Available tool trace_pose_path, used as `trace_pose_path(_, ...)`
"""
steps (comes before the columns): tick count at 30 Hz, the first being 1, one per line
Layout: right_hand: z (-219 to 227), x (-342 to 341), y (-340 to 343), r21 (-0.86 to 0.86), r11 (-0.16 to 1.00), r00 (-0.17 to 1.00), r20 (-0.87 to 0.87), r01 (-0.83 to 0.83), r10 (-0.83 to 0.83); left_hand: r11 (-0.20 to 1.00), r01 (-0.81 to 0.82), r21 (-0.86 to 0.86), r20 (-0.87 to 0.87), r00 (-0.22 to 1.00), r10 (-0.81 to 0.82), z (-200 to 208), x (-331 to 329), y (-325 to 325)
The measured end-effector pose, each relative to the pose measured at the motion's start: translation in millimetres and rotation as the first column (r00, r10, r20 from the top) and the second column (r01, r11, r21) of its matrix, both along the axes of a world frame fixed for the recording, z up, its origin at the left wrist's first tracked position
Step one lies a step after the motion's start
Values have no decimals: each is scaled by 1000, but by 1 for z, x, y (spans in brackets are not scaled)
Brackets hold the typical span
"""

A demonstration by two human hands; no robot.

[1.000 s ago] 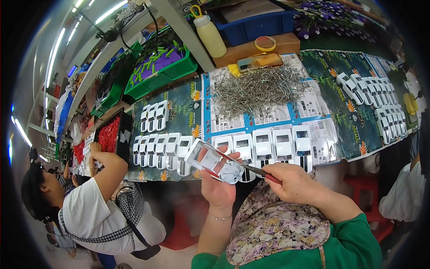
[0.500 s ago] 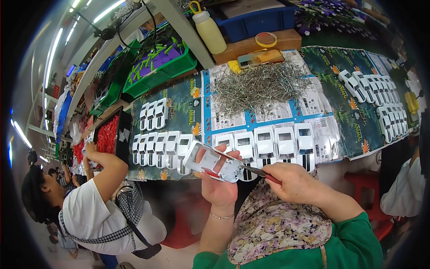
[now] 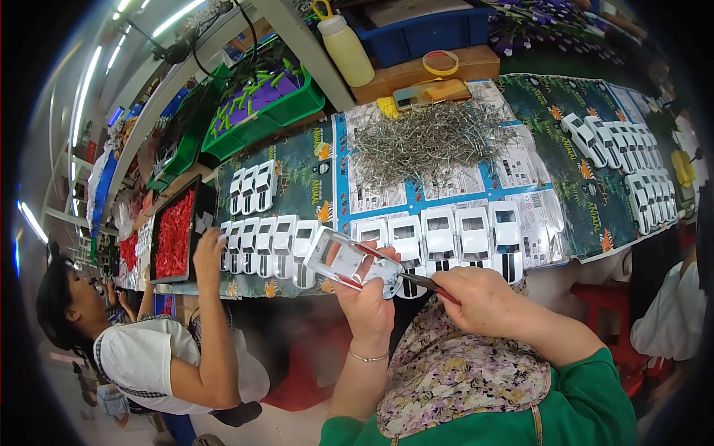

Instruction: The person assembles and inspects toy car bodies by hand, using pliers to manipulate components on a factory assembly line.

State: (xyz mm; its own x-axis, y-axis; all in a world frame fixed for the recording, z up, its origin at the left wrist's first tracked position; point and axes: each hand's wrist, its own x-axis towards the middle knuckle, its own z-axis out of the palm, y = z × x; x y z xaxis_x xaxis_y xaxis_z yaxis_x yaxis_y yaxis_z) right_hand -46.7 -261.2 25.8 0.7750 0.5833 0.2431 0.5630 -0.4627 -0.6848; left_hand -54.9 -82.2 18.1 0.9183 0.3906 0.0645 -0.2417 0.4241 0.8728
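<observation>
My left hand (image 3: 368, 312) holds a white toy car body (image 3: 338, 255) hollow side up, with red parts showing inside it. The thumb presses near its right end. In my right hand (image 3: 480, 301) is a pair of pliers (image 3: 425, 283) with dark jaws and dark red handles. Their tip meets the body's right end; whether the jaws grip a small part there is too small to tell. Just beyond my hands stands a row of white toy car bodies (image 3: 439, 234). Behind the row lies a tangled heap of thin metal pieces (image 3: 428, 145).
A co-worker's hand (image 3: 210, 249) is beside the left group of car bodies (image 3: 266, 241). Farther left is a black tray of red parts (image 3: 175, 232). A green bin (image 3: 271, 111), a bottle (image 3: 346, 52), a phone (image 3: 431, 94) and a blue bin (image 3: 424, 37) stand behind. More car bodies (image 3: 617, 145) are at right.
My left thumb has come over the car body's right end, and the body has shifted slightly. The pliers remain at that end. The co-worker's arm has moved right, toward the left car bodies.
</observation>
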Motion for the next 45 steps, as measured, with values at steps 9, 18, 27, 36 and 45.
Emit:
trace_pose_path(9, 10, 21, 0, -277, 958, 892, 411, -77, 191, 970, 56, 236, -14, 998, -54, -7, -3, 0)
trace_pose_path(18, 38, 21, -1, -479, 875, 823, 468, -70, 321, 983, 149, 107, -41, 989, -145, -8, -3, 5)
trace_pose_path(27, 45, 24, -1, -490, 865, 807, 464, -110, 366, 983, 176, 61, -77, 982, -171, -5, -4, 4)
trace_pose_path(36, 44, 32, 1, -477, 860, 841, 379, -181, 386, 981, 169, 97, -88, 983, -161, -4, -4, 5)
trace_pose_path(45, 34, 29, 0, -177, 975, 944, 278, -133, 179, 927, 356, -114, 88, 933, -348, 18, -4, 26)
